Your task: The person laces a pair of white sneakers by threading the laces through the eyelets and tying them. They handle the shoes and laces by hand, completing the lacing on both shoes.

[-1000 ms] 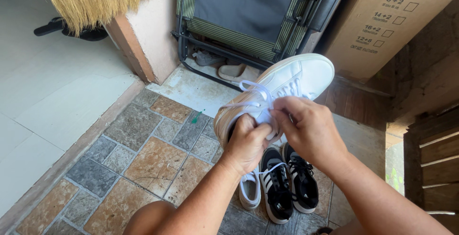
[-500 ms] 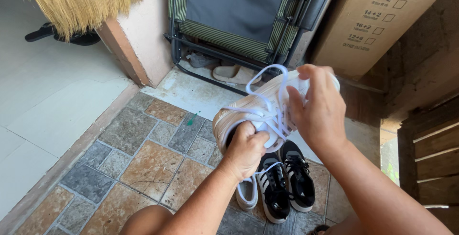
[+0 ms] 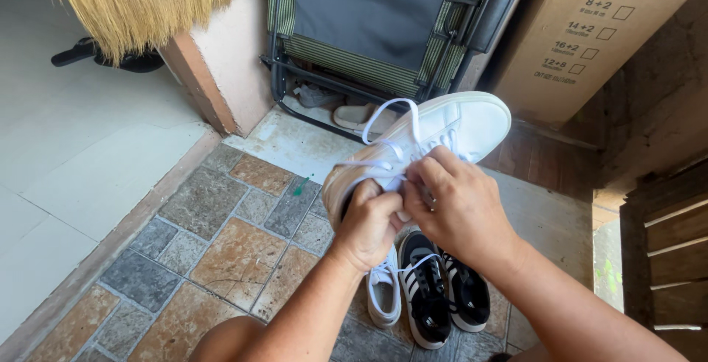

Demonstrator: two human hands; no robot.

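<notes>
Left hand [image 3: 371, 222] clamped round the heel end of a white sneaker [image 3: 435, 141], holding it up off the floor so the tongue faces the person; right hand [image 3: 450, 203] closed beside it, fingertips pinched on the white lace [image 3: 391, 122], one loop standing free above the eyelets. Directly below, on the stone-tile floor [image 3: 221, 237], a pair of black sneakers [image 3: 442, 296] and a second white shoe [image 3: 383, 296] sit side by side, toes pointing away; beyond them a folded chair [image 3: 369, 23] leans on the wall, broom bristles [image 3: 140, 1] upper left, cardboard box [image 3: 582, 37] upper right
</notes>
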